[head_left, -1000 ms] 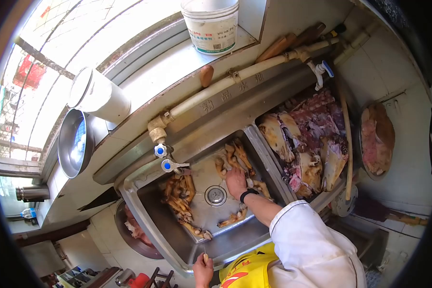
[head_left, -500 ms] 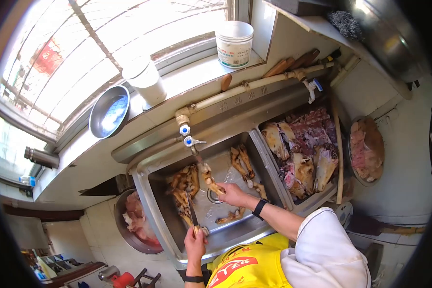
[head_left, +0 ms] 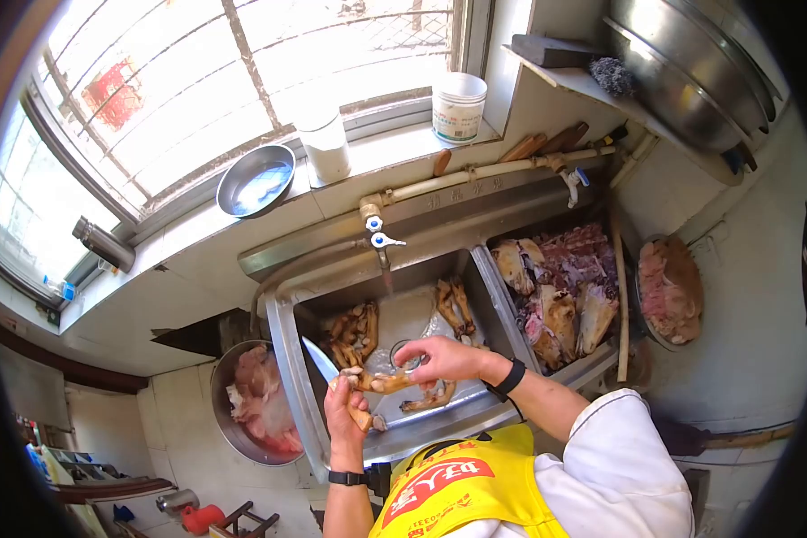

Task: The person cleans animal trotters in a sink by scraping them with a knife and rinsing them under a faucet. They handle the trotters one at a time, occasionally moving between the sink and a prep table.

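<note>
My left hand [head_left: 345,412] is closed around the wooden handle of a knife [head_left: 319,360], its blade pointing up and left over the sink. The same hand's fingertips and thumb are at one end of a yellowish animal foot [head_left: 384,384]. My right hand [head_left: 453,360] is over the foot's other end, thumb and fingers apart. Several more animal feet [head_left: 357,330] lie along the left side of the steel sink basin [head_left: 285,359]. Others [head_left: 455,305] are at its back right, and one [head_left: 429,400] lies near the front.
A water tap [head_left: 382,242] stands over the basin. The right-hand basin holds animal heads [head_left: 560,325] and bony meat [head_left: 583,255], with a wooden stick [head_left: 620,305] along its edge. Bowls of meat stand left [head_left: 262,399] and right [head_left: 670,291]. Buckets [head_left: 459,108] line the sill.
The foot has moved from under the tap toward my left hand. My right hand's fingers have spread from their grip on it. The knife has tilted left, and the camera view has shifted.
</note>
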`<state>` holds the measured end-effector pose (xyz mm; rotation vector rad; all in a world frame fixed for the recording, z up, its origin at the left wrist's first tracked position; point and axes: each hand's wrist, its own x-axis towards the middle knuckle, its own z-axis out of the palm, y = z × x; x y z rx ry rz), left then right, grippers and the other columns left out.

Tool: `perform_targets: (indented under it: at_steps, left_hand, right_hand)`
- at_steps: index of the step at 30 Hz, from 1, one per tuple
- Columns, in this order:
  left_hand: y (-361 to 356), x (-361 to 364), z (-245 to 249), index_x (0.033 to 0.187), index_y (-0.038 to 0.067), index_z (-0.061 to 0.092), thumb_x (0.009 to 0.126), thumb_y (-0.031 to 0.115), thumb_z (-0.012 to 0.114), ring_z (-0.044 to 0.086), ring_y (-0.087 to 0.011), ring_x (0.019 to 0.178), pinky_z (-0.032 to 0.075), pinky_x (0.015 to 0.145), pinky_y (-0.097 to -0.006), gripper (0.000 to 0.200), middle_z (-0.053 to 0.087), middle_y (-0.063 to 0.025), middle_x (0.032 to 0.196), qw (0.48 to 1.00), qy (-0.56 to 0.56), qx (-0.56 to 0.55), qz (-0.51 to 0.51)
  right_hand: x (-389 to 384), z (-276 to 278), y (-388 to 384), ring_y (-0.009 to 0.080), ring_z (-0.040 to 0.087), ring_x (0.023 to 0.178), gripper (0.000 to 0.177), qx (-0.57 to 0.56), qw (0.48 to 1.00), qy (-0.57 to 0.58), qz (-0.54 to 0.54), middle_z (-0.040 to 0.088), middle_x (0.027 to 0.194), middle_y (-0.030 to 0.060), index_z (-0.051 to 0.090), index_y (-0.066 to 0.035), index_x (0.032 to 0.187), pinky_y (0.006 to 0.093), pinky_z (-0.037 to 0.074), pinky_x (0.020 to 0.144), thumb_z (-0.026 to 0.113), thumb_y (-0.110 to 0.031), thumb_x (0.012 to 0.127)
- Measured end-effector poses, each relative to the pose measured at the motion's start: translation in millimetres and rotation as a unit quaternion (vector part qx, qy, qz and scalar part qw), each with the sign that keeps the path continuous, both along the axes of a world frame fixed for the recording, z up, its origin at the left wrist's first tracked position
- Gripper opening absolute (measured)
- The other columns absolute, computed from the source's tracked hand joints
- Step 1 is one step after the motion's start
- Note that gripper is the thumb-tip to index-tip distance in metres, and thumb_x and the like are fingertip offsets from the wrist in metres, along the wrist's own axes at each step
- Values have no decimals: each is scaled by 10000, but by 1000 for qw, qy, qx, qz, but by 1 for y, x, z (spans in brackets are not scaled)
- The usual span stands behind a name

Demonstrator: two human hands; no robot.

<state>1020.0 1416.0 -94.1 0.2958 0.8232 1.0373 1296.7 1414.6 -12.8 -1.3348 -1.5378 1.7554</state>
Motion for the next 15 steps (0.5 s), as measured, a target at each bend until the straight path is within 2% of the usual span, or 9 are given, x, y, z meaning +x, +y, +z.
perform_targets:
  at_steps: [2,3,6,8,10,11,12,13,15]
  left_hand:
    - [-4,2,1,1106,81,636,1061,214,599,500,-57,580,452,501,-200,145,657,-6,910,990,-84,-90,65]
    - [-5,1,-3,1106,81,636,1061,214,599,500,-57,580,452,501,-200,145,657,-6,910,991,-85,-87,63]
    - [-8,-1,-10,1108,70,646,1073,245,586,524,-55,583,496,529,-198,188,628,-1,816,961,-222,-141,86]
    - [-10,3,-11,1108,69,648,1074,247,587,518,-54,581,489,524,-200,191,626,1,820,959,-223,-153,83]
    - [-12,12,-9,1108,67,651,1074,248,587,513,-53,578,482,518,-201,195,624,3,824,958,-223,-163,81]
    - [-15,17,-6,1104,69,646,1068,235,594,510,-59,578,474,511,-208,177,624,2,830,962,-209,-162,70]
    - [-16,20,-1,1100,71,641,1063,221,600,506,-64,578,467,503,-215,160,624,2,836,966,-194,-160,58]
    - [-16,19,2,1100,71,641,1063,221,600,506,-64,578,467,503,-215,160,624,2,836,967,-193,-159,57]
    - [-19,21,6,1113,78,623,1041,192,621,513,-83,589,455,493,-227,136,626,0,855,995,11,-85,-58]
  right_hand:
    - [2,-7,3,116,696,839,419,-55,984,160,-59,708,1155,97,612,32,1309,265,580,745,722,-115,932]
    - [2,-10,3,116,696,839,419,-52,984,160,-60,708,1155,97,612,32,1309,265,580,745,722,-115,932]
    - [-14,-15,2,129,690,887,342,12,979,168,-118,700,1137,77,630,4,1258,270,571,811,723,-143,963]
    - [-32,-29,0,126,673,960,322,56,926,289,-236,703,1092,48,635,-7,1252,275,547,880,720,-159,981]
    - [-41,-39,-2,126,664,995,306,66,930,245,-265,706,1084,40,635,-7,1249,283,537,909,708,-158,993]
    - [-45,-43,-1,126,654,1029,290,72,932,201,-291,709,1076,32,635,-7,1246,291,526,938,695,-157,1005]
    - [-50,-47,2,129,673,957,238,96,913,243,-314,709,1052,51,628,-10,1205,288,551,874,641,-183,1042]
    - [-46,-47,4,129,673,957,238,96,912,244,-316,709,1052,51,628,-10,1205,288,551,874,641,-183,1042]
    - [-34,-50,4,140,690,930,210,14,912,257,-319,696,992,76,596,-27,1195,282,563,854,560,-203,1087]
